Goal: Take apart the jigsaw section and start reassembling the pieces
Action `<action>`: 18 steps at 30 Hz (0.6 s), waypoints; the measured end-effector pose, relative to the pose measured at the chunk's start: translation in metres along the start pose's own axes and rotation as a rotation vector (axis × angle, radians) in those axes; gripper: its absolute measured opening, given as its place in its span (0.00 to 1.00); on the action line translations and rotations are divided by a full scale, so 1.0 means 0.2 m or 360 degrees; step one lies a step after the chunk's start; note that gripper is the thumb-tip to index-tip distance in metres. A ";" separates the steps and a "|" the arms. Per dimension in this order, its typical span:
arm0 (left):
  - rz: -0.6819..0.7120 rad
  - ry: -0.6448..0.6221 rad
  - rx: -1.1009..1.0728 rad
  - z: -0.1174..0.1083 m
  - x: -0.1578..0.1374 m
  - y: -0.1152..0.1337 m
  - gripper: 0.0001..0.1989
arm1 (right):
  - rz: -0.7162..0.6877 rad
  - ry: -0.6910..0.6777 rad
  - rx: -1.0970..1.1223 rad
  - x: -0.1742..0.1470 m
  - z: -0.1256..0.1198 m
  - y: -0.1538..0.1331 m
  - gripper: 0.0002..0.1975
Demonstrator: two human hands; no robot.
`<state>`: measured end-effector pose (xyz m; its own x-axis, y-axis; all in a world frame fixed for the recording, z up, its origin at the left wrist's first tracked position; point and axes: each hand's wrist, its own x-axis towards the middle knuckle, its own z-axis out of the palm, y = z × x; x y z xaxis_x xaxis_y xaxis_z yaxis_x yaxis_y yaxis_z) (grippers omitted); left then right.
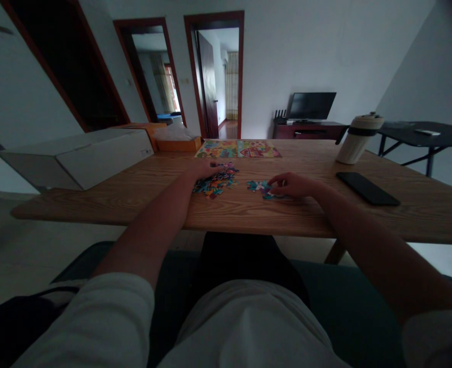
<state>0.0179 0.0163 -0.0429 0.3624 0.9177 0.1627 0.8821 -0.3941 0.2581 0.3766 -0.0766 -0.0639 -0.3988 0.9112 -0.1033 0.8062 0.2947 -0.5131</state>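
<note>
A heap of colorful jigsaw puzzle pieces (214, 186) lies on the wooden table in front of me. My left hand (206, 168) reaches over the heap's far left side, its fingers stretched among the loose pieces. No piece can be made out in its grasp. To the right lies a small patch of blue-green puzzle pieces (259, 186), seemingly joined. My right hand (290, 184) rests at that patch's right side with bent fingers and thumb on a piece, covering part of it.
Behind the heap lies a colorful printed sheet (241, 148). An orange box (177, 145) with a clear plastic bag and a long white box (84, 156) stand left. A black phone (366, 188) and a cream bottle (358, 140) are on the right. The table's front edge (248, 231) runs near my body.
</note>
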 end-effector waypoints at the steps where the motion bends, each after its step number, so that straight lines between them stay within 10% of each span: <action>1: 0.0014 -0.0002 0.0019 0.01 0.00 0.00 0.20 | -0.0006 0.0006 -0.0005 0.00 0.00 0.00 0.29; 18: -0.0176 -0.0057 -0.0119 -0.10 -0.06 -0.15 0.13 | 0.0012 0.0015 -0.0029 -0.01 0.00 -0.01 0.29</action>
<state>-0.0195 0.0158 -0.0346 0.2759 0.9565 0.0952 0.8929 -0.2917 0.3430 0.3754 -0.0794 -0.0620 -0.3887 0.9160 -0.0991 0.8171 0.2930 -0.4965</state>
